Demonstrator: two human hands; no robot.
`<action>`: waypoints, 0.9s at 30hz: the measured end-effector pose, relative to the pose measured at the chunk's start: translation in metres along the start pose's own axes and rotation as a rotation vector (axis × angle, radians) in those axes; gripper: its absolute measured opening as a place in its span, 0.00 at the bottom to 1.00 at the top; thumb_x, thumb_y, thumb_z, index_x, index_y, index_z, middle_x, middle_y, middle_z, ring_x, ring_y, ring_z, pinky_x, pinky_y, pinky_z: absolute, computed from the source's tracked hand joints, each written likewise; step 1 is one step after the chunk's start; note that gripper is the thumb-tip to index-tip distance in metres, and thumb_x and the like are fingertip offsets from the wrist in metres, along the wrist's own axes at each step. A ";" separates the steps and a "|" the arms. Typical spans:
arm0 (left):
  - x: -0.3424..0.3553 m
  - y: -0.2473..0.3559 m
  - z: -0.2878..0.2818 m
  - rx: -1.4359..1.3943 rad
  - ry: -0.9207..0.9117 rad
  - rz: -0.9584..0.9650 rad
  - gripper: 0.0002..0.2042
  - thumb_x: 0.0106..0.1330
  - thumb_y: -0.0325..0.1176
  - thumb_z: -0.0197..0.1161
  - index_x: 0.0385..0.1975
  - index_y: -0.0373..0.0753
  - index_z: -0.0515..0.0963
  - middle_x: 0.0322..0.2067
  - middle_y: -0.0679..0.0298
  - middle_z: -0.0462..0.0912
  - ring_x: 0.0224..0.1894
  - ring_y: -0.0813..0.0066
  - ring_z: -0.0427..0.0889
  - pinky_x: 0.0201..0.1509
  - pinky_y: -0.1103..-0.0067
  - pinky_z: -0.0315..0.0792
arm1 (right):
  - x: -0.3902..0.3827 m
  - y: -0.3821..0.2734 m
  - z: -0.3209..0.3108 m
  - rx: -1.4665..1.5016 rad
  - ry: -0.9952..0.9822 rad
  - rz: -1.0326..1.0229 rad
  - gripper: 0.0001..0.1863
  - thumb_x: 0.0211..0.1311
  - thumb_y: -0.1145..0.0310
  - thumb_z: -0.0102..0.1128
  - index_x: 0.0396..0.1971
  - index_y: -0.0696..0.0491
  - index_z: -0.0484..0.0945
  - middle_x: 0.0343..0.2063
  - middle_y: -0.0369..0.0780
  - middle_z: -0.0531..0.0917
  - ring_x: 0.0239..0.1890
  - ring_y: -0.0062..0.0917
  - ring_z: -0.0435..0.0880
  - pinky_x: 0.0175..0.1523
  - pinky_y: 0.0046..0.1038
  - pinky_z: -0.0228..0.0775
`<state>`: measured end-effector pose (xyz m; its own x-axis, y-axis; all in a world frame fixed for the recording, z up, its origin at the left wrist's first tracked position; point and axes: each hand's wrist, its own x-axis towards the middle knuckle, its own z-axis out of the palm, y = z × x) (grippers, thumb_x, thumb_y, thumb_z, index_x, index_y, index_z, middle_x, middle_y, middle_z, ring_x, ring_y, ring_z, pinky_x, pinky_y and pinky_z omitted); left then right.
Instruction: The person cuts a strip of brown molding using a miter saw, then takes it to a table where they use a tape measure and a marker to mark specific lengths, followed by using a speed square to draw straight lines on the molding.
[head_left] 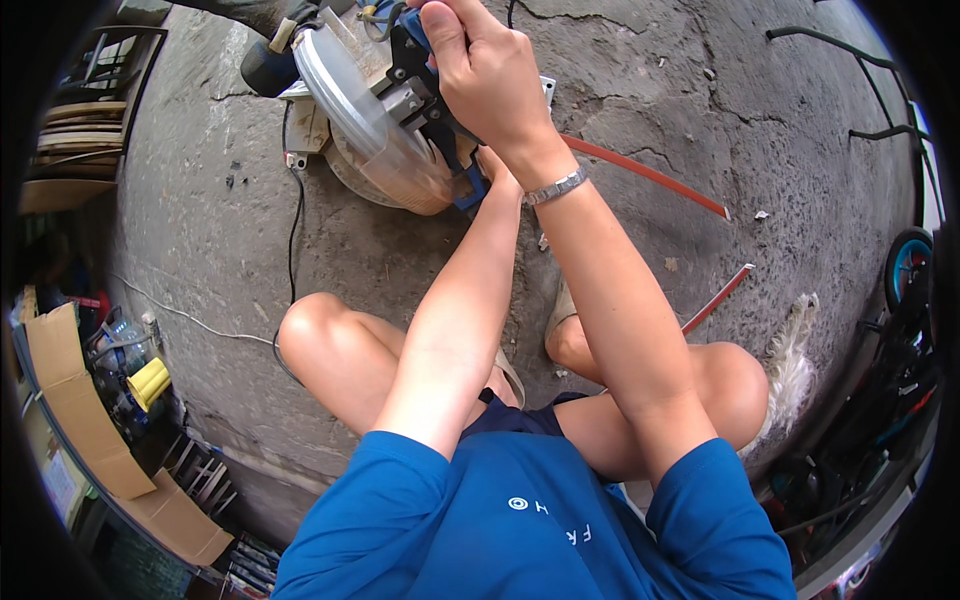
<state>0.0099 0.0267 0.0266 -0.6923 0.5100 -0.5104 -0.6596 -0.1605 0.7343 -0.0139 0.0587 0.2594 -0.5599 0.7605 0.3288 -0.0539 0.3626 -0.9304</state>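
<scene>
A mitre saw (345, 85) with a clear blade guard and blue-and-black parts stands on the concrete ground in front of me. My right hand (490, 75), with a metal-band watch (556, 186) on its wrist, is closed around the saw's handle at the top of the view. Low by the saw's base is my left hand (497, 172); the right wrist covers most of it, so its fingers are hidden. From the saw's right side a long red strip (650, 177) runs out over the ground.
Another red strip (718, 299) lies by my right knee. A black cord (295, 235) trails left of the saw. Cardboard boxes (75, 385) and a yellow object (149, 383) stand at left. White fluffy fur (793, 370) and a wheel (908, 265) are at right.
</scene>
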 end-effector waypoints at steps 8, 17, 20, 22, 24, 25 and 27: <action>-0.005 0.000 -0.005 -0.098 -0.038 -0.009 0.10 0.77 0.36 0.55 0.43 0.37 0.80 0.32 0.63 0.86 0.27 0.73 0.85 0.28 0.76 0.77 | -0.026 0.034 -0.006 0.016 0.005 -0.038 0.15 0.78 0.56 0.53 0.49 0.51 0.81 0.26 0.39 0.84 0.29 0.26 0.85 0.35 0.27 0.76; -0.008 0.001 -0.011 -0.129 -0.008 -0.005 0.10 0.77 0.37 0.55 0.45 0.38 0.80 0.34 0.64 0.85 0.30 0.74 0.84 0.32 0.76 0.77 | -0.038 0.038 -0.007 0.074 0.003 -0.062 0.13 0.78 0.59 0.54 0.49 0.51 0.80 0.34 0.43 0.86 0.34 0.34 0.86 0.39 0.29 0.77; -0.010 -0.002 -0.004 -0.139 -0.019 -0.016 0.10 0.77 0.37 0.55 0.45 0.39 0.80 0.35 0.65 0.85 0.31 0.74 0.84 0.33 0.76 0.77 | -0.040 0.048 -0.009 0.052 0.025 -0.094 0.15 0.80 0.57 0.51 0.52 0.49 0.81 0.21 0.35 0.83 0.24 0.17 0.83 0.30 0.21 0.74; -0.009 0.001 -0.007 -0.142 -0.007 -0.003 0.11 0.77 0.37 0.55 0.46 0.39 0.80 0.36 0.65 0.85 0.32 0.74 0.84 0.34 0.77 0.77 | -0.041 0.046 -0.006 0.064 0.015 -0.096 0.15 0.80 0.57 0.51 0.52 0.49 0.81 0.22 0.35 0.83 0.24 0.17 0.83 0.31 0.21 0.74; -0.009 0.001 -0.007 -0.148 -0.004 0.001 0.11 0.77 0.38 0.55 0.46 0.39 0.79 0.37 0.65 0.85 0.33 0.75 0.84 0.35 0.77 0.77 | -0.043 0.046 -0.006 0.066 0.008 -0.093 0.15 0.80 0.57 0.51 0.52 0.49 0.81 0.22 0.35 0.83 0.25 0.17 0.83 0.31 0.21 0.74; -0.009 0.001 -0.005 -0.149 -0.004 0.001 0.11 0.77 0.38 0.55 0.47 0.39 0.79 0.37 0.65 0.85 0.33 0.75 0.84 0.35 0.77 0.77 | -0.043 0.047 -0.007 0.063 0.006 -0.091 0.15 0.80 0.57 0.51 0.52 0.49 0.81 0.22 0.35 0.83 0.25 0.17 0.83 0.31 0.21 0.74; -0.010 -0.001 -0.001 -0.150 -0.008 -0.007 0.11 0.76 0.38 0.55 0.47 0.39 0.79 0.37 0.65 0.85 0.34 0.75 0.84 0.36 0.77 0.77 | -0.046 0.048 -0.012 0.056 -0.004 -0.041 0.14 0.78 0.59 0.53 0.50 0.51 0.80 0.30 0.41 0.86 0.29 0.29 0.85 0.36 0.27 0.75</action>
<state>0.0171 0.0209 0.0306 -0.6855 0.5184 -0.5112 -0.7012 -0.2811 0.6552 0.0191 0.0478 0.2020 -0.5593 0.7435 0.3664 -0.1233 0.3625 -0.9238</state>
